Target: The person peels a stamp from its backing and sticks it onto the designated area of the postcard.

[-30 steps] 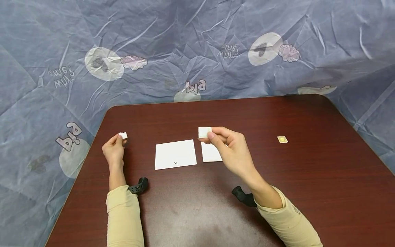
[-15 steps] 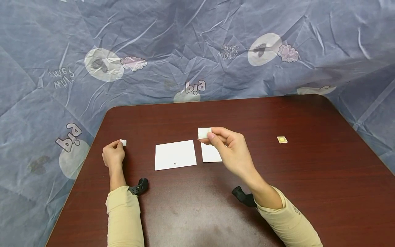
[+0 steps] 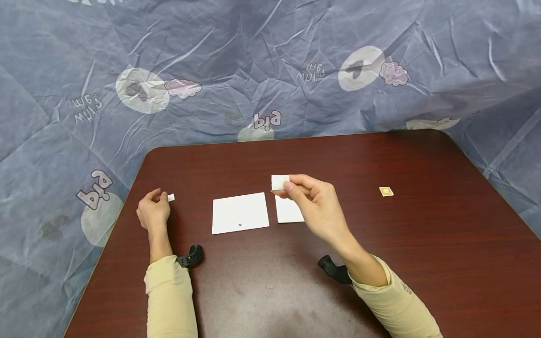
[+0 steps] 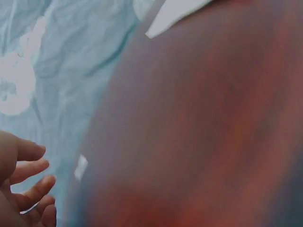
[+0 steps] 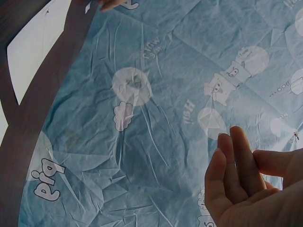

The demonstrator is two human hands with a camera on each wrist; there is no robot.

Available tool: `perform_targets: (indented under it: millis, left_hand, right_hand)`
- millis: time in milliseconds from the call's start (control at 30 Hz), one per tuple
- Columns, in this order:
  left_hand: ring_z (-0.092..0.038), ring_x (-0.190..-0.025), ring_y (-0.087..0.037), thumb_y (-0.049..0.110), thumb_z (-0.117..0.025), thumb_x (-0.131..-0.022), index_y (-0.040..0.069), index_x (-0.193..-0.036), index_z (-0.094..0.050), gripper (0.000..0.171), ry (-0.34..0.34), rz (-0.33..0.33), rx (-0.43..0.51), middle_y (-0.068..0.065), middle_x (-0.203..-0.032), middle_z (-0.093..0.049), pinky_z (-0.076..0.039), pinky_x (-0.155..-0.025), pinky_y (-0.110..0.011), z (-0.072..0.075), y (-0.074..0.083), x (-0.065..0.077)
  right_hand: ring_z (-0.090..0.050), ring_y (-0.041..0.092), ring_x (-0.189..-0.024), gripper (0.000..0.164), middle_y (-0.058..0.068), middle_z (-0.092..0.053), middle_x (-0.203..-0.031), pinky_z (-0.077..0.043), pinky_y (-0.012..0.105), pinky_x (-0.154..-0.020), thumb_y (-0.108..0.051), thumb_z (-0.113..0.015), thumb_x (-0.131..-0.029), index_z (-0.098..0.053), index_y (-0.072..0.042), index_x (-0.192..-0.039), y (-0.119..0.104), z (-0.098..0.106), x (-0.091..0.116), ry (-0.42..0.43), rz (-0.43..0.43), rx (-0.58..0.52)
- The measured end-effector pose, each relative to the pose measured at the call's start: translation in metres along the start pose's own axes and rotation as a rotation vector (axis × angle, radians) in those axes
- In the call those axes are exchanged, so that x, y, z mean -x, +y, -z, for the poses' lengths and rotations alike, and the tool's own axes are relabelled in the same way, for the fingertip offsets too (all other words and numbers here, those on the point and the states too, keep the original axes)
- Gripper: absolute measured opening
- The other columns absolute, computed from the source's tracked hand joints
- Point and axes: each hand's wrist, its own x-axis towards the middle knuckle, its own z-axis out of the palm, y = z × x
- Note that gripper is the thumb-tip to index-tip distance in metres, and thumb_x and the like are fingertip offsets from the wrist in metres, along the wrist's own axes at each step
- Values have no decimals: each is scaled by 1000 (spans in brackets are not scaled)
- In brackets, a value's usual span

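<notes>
My right hand (image 3: 319, 204) pinches a small white square piece (image 3: 279, 182), likely paper, between thumb and fingers above the table. In the right wrist view the fingers hide that piece. At the left of the table, my left hand (image 3: 154, 210) is beside another small white piece (image 3: 171, 197), which lies on the tabletop. The left wrist view shows the left fingers (image 4: 38, 191) loosely bent and apart from this white piece (image 4: 81, 167).
A white sheet (image 3: 241, 213) with a small dark mark lies mid-table. A second white sheet (image 3: 289, 210) is partly behind the right hand. Farther right lies a small square with a yellow centre (image 3: 386, 191). A printed blue-grey cloth (image 3: 236, 70) hangs behind the table (image 3: 422, 244).
My left hand has lowered its small white piece to the table, let go and drawn slightly left of it. The right hand holds its piece in the same place.
</notes>
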Motion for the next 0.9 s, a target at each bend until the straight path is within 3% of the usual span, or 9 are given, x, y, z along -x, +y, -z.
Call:
perform_targets:
  millis: [167, 267, 400, 600, 767, 900]
  left_hand:
    - [-53, -102, -25, 24, -55, -96, 10, -124, -64, 33, 25, -119, 97, -11, -106, -63, -36, -93, -46, 4, 20, 6]
    - [-53, -84, -15, 23, -57, -96, 10, -120, -67, 30, 25, -211, 175, -4, -93, -61, -39, -82, -35, 6, 38, 15]
    - [-52, -76, -8, 23, -60, -95, 10, -117, -69, 27, -16, -345, 293, 2, -88, -61, -39, -68, -24, 8, 65, 33]
    - [-56, -73, -11, 13, -61, -94, 4, -111, -70, 21, -56, -561, 489, -12, -89, -67, -40, -62, -23, 9, 97, 60]
    - [-60, -74, -9, 7, -60, -94, -2, -109, -70, 19, -115, -643, 628, -17, -83, -65, -45, -69, -23, 8, 114, 81]
    - [-61, -75, -11, 10, -59, -96, -2, -108, -70, 21, -200, -682, 643, -20, -82, -65, -49, -73, -25, 6, 124, 101]
  right_hand:
    - [-68, 25, -86, 16, 12, -71, -87, -52, 34, -82, -2, -56, -95, -67, 4, -105, 1, 0, 0, -5, 6, -6]
    - [-68, 26, -85, 17, 12, -71, -88, -52, 34, -82, 0, -56, -95, -65, 5, -108, 2, 0, 0, 0, 27, -24]
    - [-68, 23, -85, 19, 14, -71, -90, -52, 36, -82, 2, -56, -94, -64, 6, -111, 2, 0, -1, -2, 47, -69]
    - [-68, 22, -85, 20, 14, -71, -92, -52, 36, -83, 1, -56, -94, -64, 5, -112, 1, 0, -1, -10, 49, -85]
    - [-68, 26, -86, 20, 14, -71, -90, -52, 36, -82, 2, -56, -94, -64, 5, -113, 1, 0, -1, -22, 51, -74]
    - [-69, 21, -86, 20, 14, -71, -93, -52, 36, -83, 2, -56, -94, -64, 5, -112, 1, -1, 0, -42, 50, -76]
